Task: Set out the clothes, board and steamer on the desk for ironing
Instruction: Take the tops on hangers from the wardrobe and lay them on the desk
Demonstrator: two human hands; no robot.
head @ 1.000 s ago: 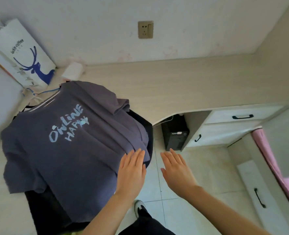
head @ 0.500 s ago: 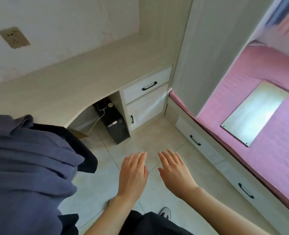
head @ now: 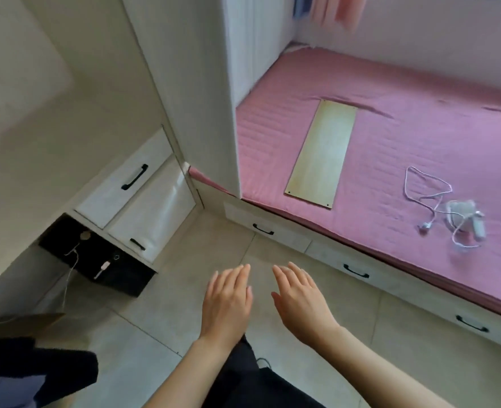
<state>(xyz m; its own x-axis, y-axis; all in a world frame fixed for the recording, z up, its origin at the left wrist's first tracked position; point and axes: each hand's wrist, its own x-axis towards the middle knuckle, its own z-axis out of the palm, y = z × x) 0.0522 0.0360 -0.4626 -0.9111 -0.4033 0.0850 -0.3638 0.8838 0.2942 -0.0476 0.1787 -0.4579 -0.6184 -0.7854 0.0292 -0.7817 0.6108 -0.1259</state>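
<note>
A pale wooden board [head: 323, 153] lies flat on the pink bed [head: 405, 136] at the right. Further right on the bed sits a small white steamer [head: 464, 217] with its white cord [head: 426, 189] looped beside it. The dark clothes [head: 22, 369] show only at the lower left corner, hanging over the desk's edge. My left hand [head: 227, 301] and my right hand [head: 300, 298] hover side by side over the tiled floor, fingers straight, holding nothing. The beige desk top [head: 52, 148] runs along the left.
White drawers with black handles [head: 134, 176] stand under the desk, and a black computer case [head: 102, 260] sits beneath it. A tall white cabinet [head: 202, 83] divides desk from bed. Bed-base drawers [head: 355, 270] line the floor edge.
The view has swung right from the desk and the grey shirt to the bed. The board and steamer have come into sight. Both hands stay flat and hold nothing.
</note>
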